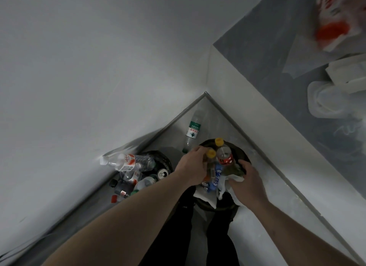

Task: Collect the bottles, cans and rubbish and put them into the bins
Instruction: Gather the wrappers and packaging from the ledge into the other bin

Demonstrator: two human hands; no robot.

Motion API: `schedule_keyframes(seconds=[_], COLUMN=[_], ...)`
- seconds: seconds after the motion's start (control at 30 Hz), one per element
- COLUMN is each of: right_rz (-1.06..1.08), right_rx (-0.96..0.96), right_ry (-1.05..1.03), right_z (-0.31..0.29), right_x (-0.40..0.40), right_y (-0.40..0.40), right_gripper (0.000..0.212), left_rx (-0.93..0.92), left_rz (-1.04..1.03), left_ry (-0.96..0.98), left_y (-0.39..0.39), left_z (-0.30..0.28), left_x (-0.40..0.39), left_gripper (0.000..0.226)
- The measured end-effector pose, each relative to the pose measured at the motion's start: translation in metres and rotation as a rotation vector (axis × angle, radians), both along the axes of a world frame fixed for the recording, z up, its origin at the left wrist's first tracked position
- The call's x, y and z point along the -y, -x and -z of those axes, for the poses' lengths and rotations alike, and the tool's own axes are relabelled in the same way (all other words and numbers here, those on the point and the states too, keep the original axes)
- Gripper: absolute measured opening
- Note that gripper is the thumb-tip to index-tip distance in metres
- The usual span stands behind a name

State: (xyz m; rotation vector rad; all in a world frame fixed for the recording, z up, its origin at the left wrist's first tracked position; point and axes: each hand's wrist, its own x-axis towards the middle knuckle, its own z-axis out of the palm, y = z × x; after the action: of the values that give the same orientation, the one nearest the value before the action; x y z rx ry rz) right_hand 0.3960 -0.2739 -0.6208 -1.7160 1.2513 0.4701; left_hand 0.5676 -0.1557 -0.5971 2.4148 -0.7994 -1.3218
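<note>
Two dark round bins stand in a wall corner on the floor. The right bin [244, 156] holds bottles, white paper and wrappers. My left hand [193, 167] grips a yellow-capped bottle [211, 154] over this bin. A second yellow-capped bottle with a red label [223, 155] stands in it. My right hand [246, 183] rests on the white paper [235, 179] at the bin's right side, fingers curled into it. The left bin [168, 162] is heaped with clear bottles [130, 162] and a can [163, 174].
A clear bottle with a green label [193, 130] lies on the floor in the corner behind the bins. A grey counter [277, 54] at upper right carries plastic bags and containers [326, 99]. My dark-trousered legs stand just before the bins.
</note>
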Motion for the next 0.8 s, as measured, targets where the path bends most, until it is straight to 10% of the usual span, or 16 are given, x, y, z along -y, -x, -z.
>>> schedule_keyframes(seconds=[0.43,0.8], right_rz=[-0.037,-0.091], right_rx=[0.032,0.006], right_ry=[-0.039,-0.116], right_z=[0.054,0.098], right_x=[0.01,0.019], right_y=[-0.03,-0.022], right_gripper=[0.064,0.048], left_rx=[-0.008,0.054], left_rz=[-0.071,-0.143], left_ry=[0.156,-0.074], left_y=[-0.016,-0.04], left_z=[0.045,0.089], left_x=[0.0,0.021], left_gripper=[0.016,0.008])
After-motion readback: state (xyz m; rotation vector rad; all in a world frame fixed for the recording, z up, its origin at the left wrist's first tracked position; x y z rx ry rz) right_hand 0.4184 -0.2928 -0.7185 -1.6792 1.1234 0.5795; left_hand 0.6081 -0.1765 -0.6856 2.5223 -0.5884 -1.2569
